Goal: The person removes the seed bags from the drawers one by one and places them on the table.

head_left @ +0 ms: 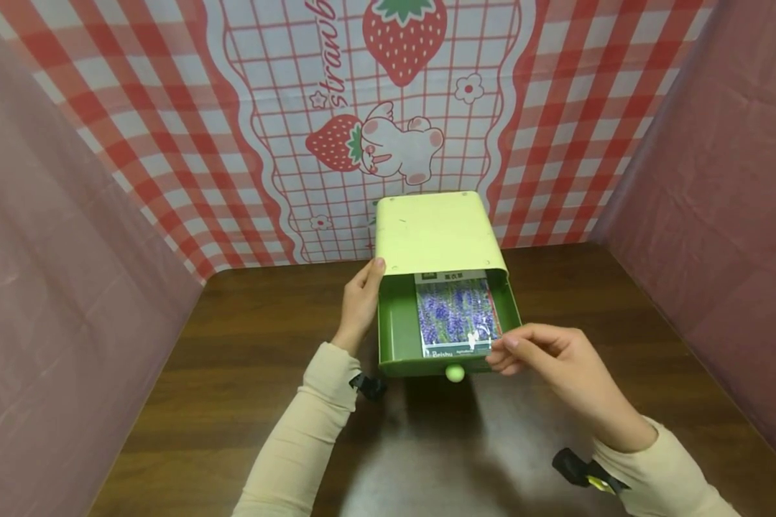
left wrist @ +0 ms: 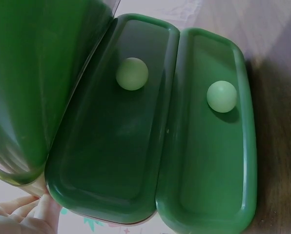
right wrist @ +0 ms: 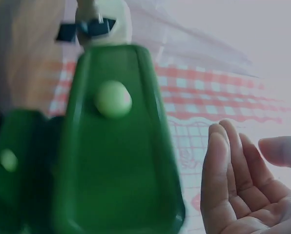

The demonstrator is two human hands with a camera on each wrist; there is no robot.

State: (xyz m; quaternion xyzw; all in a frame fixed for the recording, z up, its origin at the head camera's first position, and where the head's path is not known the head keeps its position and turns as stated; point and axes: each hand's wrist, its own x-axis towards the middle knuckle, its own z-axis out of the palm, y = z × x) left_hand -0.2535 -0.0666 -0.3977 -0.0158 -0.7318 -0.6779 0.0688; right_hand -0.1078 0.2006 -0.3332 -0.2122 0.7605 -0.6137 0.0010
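Head view: inside the open drawer (head_left: 401, 330), a glossy flower packet (head_left: 455, 312) looks light, bendable and slippery, best pinched by its six-o'clock edge; the cabinet (head_left: 436, 233) overhangs its twelve-o'clock end.

Left wrist view: at eight o'clock, the left hand (left wrist: 26, 217) rests extended against the cabinet, beside closed lower drawers (left wrist: 209, 165).

Right wrist view: at four o'clock, the right hand (right wrist: 255, 204) is empty, thumb parted from fingers.

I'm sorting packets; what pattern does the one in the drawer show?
The packet shows purple flowers among green, best in the head view.

red-checked strawberry cloth (head_left: 388, 129), pink curtains (head_left: 711, 194)
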